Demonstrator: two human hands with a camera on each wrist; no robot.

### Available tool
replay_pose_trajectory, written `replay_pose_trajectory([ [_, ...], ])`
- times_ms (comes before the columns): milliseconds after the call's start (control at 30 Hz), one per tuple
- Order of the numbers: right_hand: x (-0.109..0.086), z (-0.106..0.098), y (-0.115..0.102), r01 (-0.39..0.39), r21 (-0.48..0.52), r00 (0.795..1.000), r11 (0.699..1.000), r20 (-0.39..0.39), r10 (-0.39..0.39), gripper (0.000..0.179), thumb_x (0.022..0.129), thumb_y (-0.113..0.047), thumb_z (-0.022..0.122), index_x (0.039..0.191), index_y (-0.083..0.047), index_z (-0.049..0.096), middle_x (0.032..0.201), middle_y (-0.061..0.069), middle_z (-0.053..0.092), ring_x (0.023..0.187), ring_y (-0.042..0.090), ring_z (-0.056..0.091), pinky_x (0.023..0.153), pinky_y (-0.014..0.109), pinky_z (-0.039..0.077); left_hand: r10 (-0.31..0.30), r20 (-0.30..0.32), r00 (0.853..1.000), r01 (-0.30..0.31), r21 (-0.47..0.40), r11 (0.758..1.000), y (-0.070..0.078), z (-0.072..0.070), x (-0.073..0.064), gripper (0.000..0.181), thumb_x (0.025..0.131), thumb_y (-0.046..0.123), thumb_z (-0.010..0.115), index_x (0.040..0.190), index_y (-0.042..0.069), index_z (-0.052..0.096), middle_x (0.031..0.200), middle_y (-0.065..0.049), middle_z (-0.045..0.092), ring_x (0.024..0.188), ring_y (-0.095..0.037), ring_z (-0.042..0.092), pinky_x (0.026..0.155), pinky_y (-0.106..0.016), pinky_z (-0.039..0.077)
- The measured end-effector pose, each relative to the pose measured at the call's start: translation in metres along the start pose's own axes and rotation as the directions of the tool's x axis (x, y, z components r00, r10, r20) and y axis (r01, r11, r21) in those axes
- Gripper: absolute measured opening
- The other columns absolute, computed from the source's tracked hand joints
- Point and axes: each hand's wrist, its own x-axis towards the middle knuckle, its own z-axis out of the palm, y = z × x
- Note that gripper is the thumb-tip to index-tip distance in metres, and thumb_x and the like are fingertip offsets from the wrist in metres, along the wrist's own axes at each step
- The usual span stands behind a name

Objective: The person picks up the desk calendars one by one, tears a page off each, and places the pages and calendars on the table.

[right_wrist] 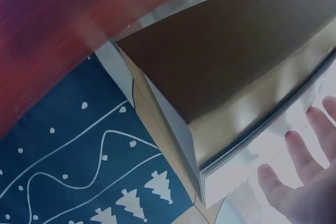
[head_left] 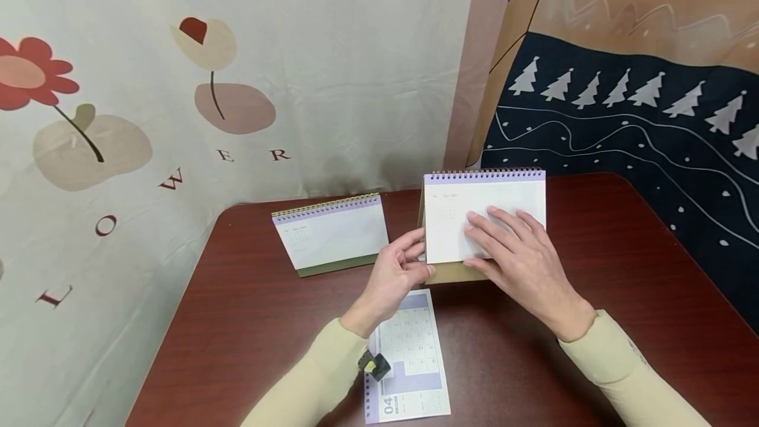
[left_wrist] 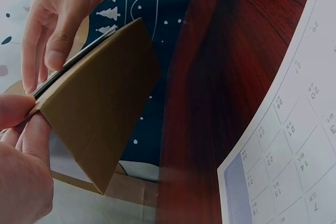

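A desk calendar (head_left: 446, 232) with a lilac band and spiral binding along its top is held tilted up over the table. My left hand (head_left: 390, 277) pinches its lower left corner between thumb and fingers, at the brown cardboard stand (left_wrist: 105, 87). My right hand (head_left: 524, 259) lies on the front page with its fingers extended and spread. In the right wrist view those fingertips (right_wrist: 270, 177) are at the white pages (right_wrist: 231, 177), beside the stand's folded edge. Part of the page's print is hidden under the right hand.
Another spiral desk calendar (head_left: 335, 236) with a green base stands to the left. A loose calendar sheet (head_left: 415, 341) marked 04 lies near the front, partly under my left forearm. The dark red table (head_left: 249, 321) meets a printed curtain (head_left: 356, 84) behind.
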Motion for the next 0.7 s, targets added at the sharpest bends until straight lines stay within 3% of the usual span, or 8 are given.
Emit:
replay_pose_trajectory([
  [500,0.0026,-0.0019,0.0018,0.01,0.011,0.999,1.0,-0.037,-0.01,0.058,0.107,-0.055,0.045,0.136,-0.01,0.068,0.144,0.012,0.062,0.133,0.038,0.053,0.109,0.063,0.036,0.014,0.005,1.0,-0.014,0.017,1.0,-0.0003,-0.0012,0.0005,0.067,0.087,-0.016,0.06,0.152,-0.01,0.042,0.142,-0.028,0.057,0.108,-0.033,0.071,0.089,-0.03,0.058],
  [700,0.0007,-0.0027,0.003,-0.006,0.007,1.0,1.0,-0.018,0.006,0.059,0.107,-0.055,0.044,0.136,-0.009,0.068,0.145,0.012,0.061,0.135,0.037,0.052,0.11,0.063,0.035,0.011,0.004,1.0,-0.012,0.015,1.0,-0.0008,-0.0009,0.0007,0.068,0.087,-0.016,0.06,0.152,-0.009,0.042,0.142,-0.027,0.057,0.108,-0.034,0.071,0.089,-0.03,0.058],
])
